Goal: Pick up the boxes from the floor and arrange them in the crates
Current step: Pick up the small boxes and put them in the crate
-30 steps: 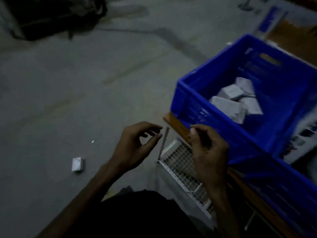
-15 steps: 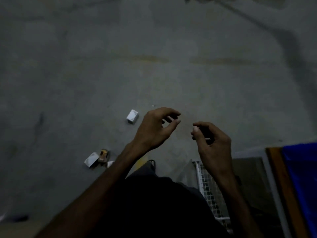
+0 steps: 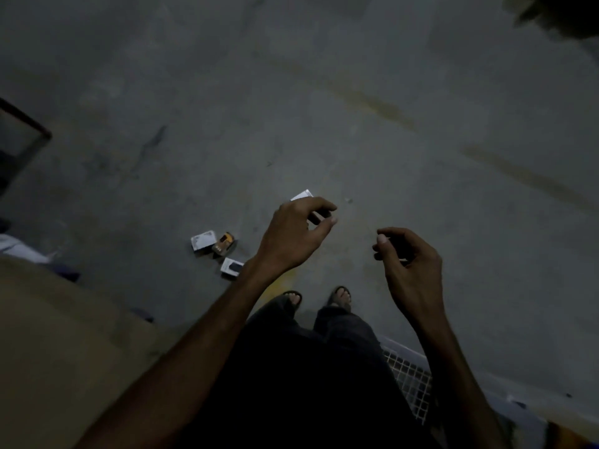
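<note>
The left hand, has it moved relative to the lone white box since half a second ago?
Yes. The left hand now overlaps the lone white box; earlier it was clear beside it.

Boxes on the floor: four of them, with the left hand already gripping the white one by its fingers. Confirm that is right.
Not quite. The head view shows the four boxes on the floor, but the left hand grips nothing: its loosely curled fingers hang above the white box, which lies partly hidden behind them. The other three boxes lie left of that wrist.
</note>
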A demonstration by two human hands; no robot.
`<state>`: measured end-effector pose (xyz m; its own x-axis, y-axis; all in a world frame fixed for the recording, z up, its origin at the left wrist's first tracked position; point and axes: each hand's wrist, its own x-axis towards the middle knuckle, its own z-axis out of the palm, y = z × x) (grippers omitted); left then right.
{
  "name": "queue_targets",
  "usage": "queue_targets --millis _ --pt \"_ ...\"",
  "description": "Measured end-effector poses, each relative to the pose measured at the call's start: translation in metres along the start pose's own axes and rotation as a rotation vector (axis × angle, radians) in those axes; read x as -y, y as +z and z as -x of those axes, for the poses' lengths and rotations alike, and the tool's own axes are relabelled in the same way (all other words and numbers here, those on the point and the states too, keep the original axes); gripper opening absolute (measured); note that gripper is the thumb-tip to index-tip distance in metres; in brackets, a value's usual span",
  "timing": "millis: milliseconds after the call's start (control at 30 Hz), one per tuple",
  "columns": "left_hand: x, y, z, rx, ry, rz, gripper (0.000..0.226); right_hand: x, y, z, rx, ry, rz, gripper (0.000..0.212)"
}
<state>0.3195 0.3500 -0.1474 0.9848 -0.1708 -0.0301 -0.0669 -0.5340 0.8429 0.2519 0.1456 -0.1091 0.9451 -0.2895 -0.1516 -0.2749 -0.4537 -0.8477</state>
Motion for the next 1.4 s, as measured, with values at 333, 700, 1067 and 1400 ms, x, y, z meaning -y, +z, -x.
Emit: queue_targets --millis 333,700,1067,1400 --pt "0.041 0.058 -0.012 -0.036 -0.242 -0.109 0.024 -0.075 0.033 -0.099 0.321 -0.041 0.116 0.013" --pt "0.223 0.127 -0.06 0.113 -0.424 -0.242 0.023 -0.21 0.146 -0.205 0.514 0.055 0.338 0.021" --pt "0.452 0.22 -0.074 0.255 -0.576 -0.264 0.025 -0.418 0.319 -0.297 0.698 0.195 0.568 0.028" --pt "0.603 0.293 -0.076 0.296 -0.487 -0.3 0.025 -0.502 0.473 -0.436 0.824 -0.137 0.974 0.065"
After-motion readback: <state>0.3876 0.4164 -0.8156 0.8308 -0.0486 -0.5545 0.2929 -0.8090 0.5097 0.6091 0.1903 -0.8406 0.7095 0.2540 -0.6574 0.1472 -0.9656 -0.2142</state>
